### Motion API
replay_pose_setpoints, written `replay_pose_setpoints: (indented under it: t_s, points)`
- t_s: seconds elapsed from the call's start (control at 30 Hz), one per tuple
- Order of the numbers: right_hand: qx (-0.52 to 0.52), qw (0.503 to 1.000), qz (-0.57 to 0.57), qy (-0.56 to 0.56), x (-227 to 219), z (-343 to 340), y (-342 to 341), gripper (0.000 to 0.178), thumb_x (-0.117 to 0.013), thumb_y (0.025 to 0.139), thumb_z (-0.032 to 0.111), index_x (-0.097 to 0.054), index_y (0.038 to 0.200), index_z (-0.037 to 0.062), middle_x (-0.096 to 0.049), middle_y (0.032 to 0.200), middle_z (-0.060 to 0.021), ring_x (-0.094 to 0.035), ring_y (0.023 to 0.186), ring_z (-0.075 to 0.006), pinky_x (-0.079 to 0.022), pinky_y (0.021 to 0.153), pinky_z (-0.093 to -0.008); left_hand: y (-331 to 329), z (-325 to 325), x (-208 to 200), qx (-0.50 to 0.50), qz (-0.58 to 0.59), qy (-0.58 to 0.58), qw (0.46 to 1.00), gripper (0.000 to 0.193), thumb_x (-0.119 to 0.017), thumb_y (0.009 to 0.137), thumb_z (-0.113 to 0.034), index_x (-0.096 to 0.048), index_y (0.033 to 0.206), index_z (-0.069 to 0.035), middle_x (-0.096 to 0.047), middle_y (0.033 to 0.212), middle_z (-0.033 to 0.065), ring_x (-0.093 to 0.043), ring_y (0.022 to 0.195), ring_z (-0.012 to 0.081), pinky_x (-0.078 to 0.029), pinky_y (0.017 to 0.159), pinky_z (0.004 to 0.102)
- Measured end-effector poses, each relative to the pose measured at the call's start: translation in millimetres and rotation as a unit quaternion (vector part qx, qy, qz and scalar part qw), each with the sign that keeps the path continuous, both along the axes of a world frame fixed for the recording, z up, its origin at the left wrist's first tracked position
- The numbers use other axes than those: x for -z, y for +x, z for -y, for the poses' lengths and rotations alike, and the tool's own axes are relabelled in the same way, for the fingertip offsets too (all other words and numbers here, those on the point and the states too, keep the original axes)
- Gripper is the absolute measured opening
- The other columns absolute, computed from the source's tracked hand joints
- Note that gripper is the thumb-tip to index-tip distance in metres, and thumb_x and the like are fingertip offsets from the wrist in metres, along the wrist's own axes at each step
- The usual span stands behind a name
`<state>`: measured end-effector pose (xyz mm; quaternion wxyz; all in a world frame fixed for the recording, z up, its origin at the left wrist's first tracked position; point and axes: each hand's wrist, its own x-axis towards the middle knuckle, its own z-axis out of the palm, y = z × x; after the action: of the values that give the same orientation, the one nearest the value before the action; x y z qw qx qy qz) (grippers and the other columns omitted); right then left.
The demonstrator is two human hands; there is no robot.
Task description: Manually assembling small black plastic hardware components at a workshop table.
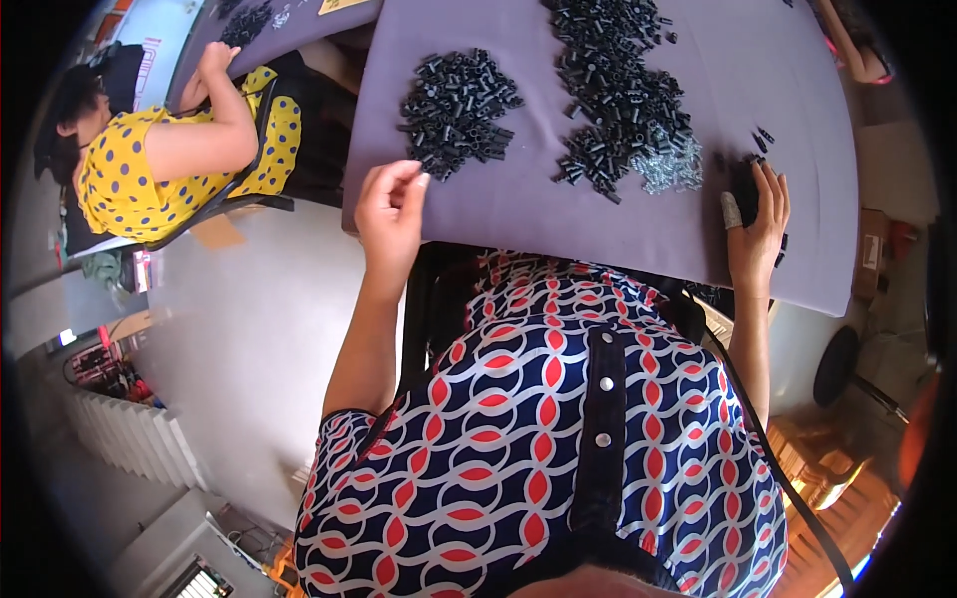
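My left hand (392,211) is closed in a pinch at the near edge of a pile of small black tubular parts (459,115). Whatever its fingertips may hold is too small to make out. Toward the table's right side, my right hand (763,224) rests with fingers stretched out over a cluster of black pieces (743,189), partly hidden under it. A greyish wrap covers that thumb. Between the hands lies a larger, long pile of black tubular parts (618,90). Small clear or silvery pieces (668,164) are heaped against its near right side.
A grey-purple cloth covers the table (538,214). Some loose black pieces (763,138) lie beyond my right hand. To the left, a person in a yellow dotted top (164,164) sits working at another table. Another person's arm (845,45) shows at the far right.
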<state>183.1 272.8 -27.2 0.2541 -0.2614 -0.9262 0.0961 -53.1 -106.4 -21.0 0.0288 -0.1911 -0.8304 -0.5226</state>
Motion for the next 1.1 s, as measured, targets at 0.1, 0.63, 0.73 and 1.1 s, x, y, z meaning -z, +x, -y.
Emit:
replay_pose_setpoints:
  t_s: [0.1,0.63,0.73,1.1]
  points:
    - [0.005,1.000,-0.002,0.008,-2.4,9.5,-0.5,0.057,-0.072,0.083,0.006,-0.057,0.138,0.0112,-0.053,0.145,-0.0108,-0.038,0.143,-0.0370,-0.033,0.117,-0.0470,0.0,-3.9,2.6,0.035,-0.030,-0.046,0.998,0.014,-0.073,0.088,-0.001,-0.071,0.102,0.000,-0.064,0.091,0.0015,-0.059,0.076,0.0078,-0.048,0.070,0.0218]
    - [-0.220,0.973,0.025,-0.061,-15.3,68.2,-34.9,0.033,-0.078,0.076,0.003,-0.073,0.108,0.0089,-0.053,0.144,-0.0105,-0.035,0.145,-0.0399,-0.040,0.112,-0.0492,1.1,-11.9,4.9,0.050,-0.084,-0.139,0.985,0.008,-0.071,0.087,-0.004,-0.069,0.095,-0.003,-0.064,0.087,0.0065,-0.060,0.077,0.0200,-0.050,0.071,0.0320]
    - [-0.233,0.970,0.040,-0.052,-13.3,63.8,-31.3,0.036,-0.077,0.077,0.006,-0.073,0.112,0.0109,-0.051,0.147,-0.0102,-0.033,0.146,-0.0404,-0.039,0.114,-0.0493,9.2,-13.5,3.4,0.049,-0.085,-0.135,0.986,0.008,-0.071,0.087,-0.004,-0.069,0.095,-0.003,-0.063,0.086,0.0066,-0.059,0.077,0.0209,-0.050,0.072,0.0326]
    - [-0.246,0.965,0.060,-0.068,-18.6,61.9,-23.7,0.037,-0.077,0.080,0.016,-0.074,0.117,0.0118,-0.044,0.154,-0.0112,-0.025,0.150,-0.0407,-0.033,0.118,-0.0499,17.6,-16.4,-1.7,0.066,-0.106,-0.165,0.978,0.009,-0.070,0.087,-0.003,-0.069,0.096,-0.003,-0.062,0.086,0.0079,-0.059,0.078,0.0228,-0.049,0.072,0.0332]
